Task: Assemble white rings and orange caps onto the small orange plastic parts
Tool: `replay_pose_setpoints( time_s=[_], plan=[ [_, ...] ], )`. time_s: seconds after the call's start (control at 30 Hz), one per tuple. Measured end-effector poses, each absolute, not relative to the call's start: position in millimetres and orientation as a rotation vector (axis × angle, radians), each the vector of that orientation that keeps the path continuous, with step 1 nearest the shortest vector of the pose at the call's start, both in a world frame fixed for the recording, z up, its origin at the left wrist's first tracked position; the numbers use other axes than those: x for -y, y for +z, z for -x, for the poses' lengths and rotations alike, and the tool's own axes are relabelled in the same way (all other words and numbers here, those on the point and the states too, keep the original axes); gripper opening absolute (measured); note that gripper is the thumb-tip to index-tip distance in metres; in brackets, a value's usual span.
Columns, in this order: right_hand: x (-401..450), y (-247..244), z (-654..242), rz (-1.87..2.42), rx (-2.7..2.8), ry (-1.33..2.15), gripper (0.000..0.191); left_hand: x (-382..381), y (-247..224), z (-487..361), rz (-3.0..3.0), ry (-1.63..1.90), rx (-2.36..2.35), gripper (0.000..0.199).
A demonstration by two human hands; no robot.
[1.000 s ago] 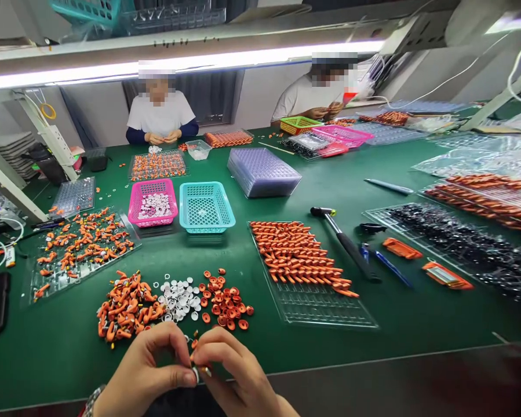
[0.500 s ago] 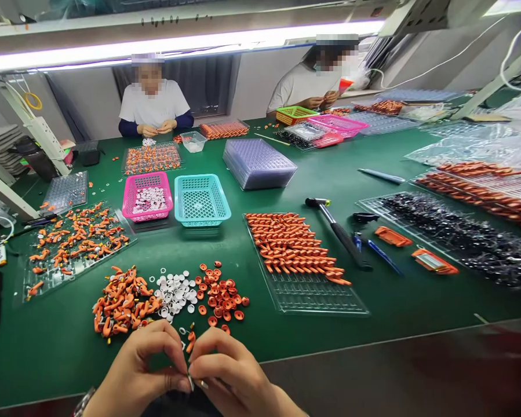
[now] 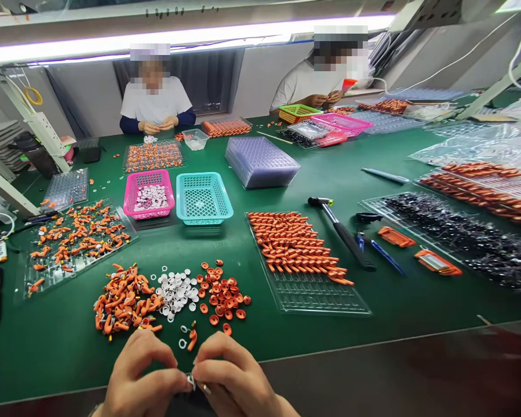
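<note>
Green tabletop (image 3: 394, 307) under a long white strip light (image 3: 112, 43); landmark is the turquoise perforated plastic basket (image 3: 204, 220). Left hand (image 3: 145, 370) and right hand (image 3: 238, 376), well nearer than the basket, at the tabletop's near edge: fingertips narrow, both pinching a small white piece (image 3: 191, 381), mostly hidden by fingers. Pale tip (image 3: 206, 389) shows by the right fingers; can't tell if same piece.

Just beyond the hands, nearer than the basket: loose orange curved stem (image 3: 192, 340), thin white plastic ring (image 3: 182, 343). Next, between hands and basket: heap of orange curved parts (image 3: 125, 301) to its near left, round white caps (image 3: 177, 292) in front, round orange cups (image 3: 223, 298) front right.

Pink perforated plastic basket (image 3: 149, 215), white pieces inside, just left of the turquoise one. Clear tray of orange stems (image 3: 295, 249) to its near right, black-handled hammer (image 3: 345, 237) farther right. Stack of clear purplish trays (image 3: 262, 165) beyond right. Two co-workers in white shirts, far side.
</note>
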State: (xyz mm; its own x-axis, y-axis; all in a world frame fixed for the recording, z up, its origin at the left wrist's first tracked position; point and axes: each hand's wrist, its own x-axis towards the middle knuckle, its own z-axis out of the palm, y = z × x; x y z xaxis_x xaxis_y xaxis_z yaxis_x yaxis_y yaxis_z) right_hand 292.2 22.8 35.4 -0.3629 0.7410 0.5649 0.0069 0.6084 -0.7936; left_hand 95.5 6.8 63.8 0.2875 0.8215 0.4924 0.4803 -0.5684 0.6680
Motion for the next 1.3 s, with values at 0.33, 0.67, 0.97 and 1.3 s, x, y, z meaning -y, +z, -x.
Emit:
replay_pose_setpoints(
  time_s=[0.33, 0.67, 0.97, 1.3],
  plan=[
    [-20, 35, -291, 0.589, 1.823, 0.869, 0.018, -8, 60, -93, -2.02, 1.063, -1.136, 0.021],
    [-23, 43, -296, 0.46, 1.808, 1.101, 0.021, -12, 60, -90, -1.949, 0.914, -1.075, 0.022],
    [-21, 44, -297, 0.458, 1.861, 1.193, 0.023, -13, 65, -92, -2.034, 0.891, -1.043, 0.028],
    [-20, 41, -298, 0.449, 1.909, 1.133, 0.022, -9, 66, -95, -2.073, 0.879, -1.049, 0.034]
  ],
)
